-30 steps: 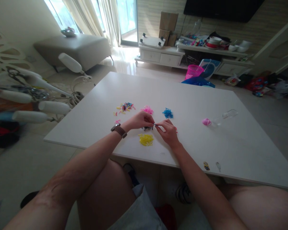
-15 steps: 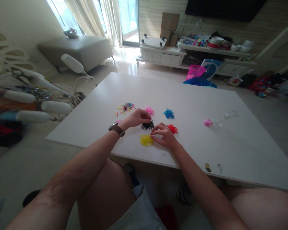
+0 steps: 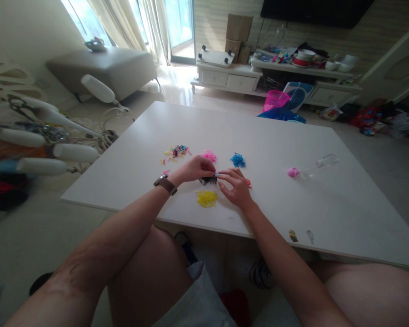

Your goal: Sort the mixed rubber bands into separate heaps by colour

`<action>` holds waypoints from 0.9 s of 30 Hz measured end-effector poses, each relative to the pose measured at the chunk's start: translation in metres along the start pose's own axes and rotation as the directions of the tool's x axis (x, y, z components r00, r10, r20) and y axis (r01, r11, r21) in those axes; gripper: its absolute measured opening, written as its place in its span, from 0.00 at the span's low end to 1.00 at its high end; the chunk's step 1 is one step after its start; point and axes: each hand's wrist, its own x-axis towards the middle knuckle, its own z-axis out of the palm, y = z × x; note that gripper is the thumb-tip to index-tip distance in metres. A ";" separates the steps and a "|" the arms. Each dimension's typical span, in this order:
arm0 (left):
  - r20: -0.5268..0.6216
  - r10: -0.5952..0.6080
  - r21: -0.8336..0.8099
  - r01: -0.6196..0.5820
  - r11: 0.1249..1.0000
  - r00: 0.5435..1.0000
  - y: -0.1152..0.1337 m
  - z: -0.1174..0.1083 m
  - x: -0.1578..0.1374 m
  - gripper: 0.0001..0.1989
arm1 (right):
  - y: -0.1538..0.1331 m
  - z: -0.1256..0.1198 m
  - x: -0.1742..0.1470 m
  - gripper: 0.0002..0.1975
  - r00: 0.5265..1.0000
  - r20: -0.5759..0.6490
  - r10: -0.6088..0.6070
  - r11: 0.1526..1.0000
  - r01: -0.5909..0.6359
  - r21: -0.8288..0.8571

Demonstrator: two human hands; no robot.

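My left hand (image 3: pixel 203 167), with a watch on its wrist, is pinched closed over the pile of black bands (image 3: pixel 208 180). A tiny pale thing shows at its fingertips, too small to name. My right hand (image 3: pixel 236 186) reaches in from the right, its fingertips close to those of the left; its thumb stands apart from the fingers. Partly behind the right hand lie red bands (image 3: pixel 248 183). Nearer to me is a heap of yellow bands (image 3: pixel 206 198). Beyond the hands sit pink bands (image 3: pixel 210 156), blue bands (image 3: pixel 237 160) and a mixed-colour heap (image 3: pixel 179 151).
The white table (image 3: pixel 279 209) carries a pink-topped clear object (image 3: pixel 293 172) at right and two small stickers or cut-outs, one a yellow figure (image 3: pixel 293 235), by the front edge. A lamp with white shades (image 3: pixel 75 151) stands close to the table's left edge.
My right hand has moved up and away from the yellow heap, bringing its fingertips to my left fingertips. It now covers most of the red bands. My left hand stays over the black pile.
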 end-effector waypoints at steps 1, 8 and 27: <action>-0.003 0.003 0.005 -0.003 1.000 1.000 0.000 0.000 0.000 0.09 | 0.000 0.000 0.000 0.10 1.000 0.008 0.010 1.000 -0.010 -0.005; -0.058 -0.012 0.010 0.013 1.000 0.998 -0.005 0.002 0.003 0.10 | 0.003 -0.002 0.000 0.09 0.993 -0.086 0.087 0.990 -0.095 -0.104; -0.204 0.020 0.180 0.018 0.983 0.979 -0.003 -0.007 0.002 0.07 | 0.025 -0.005 -0.002 0.09 0.882 -0.287 0.373 0.848 -0.450 -0.281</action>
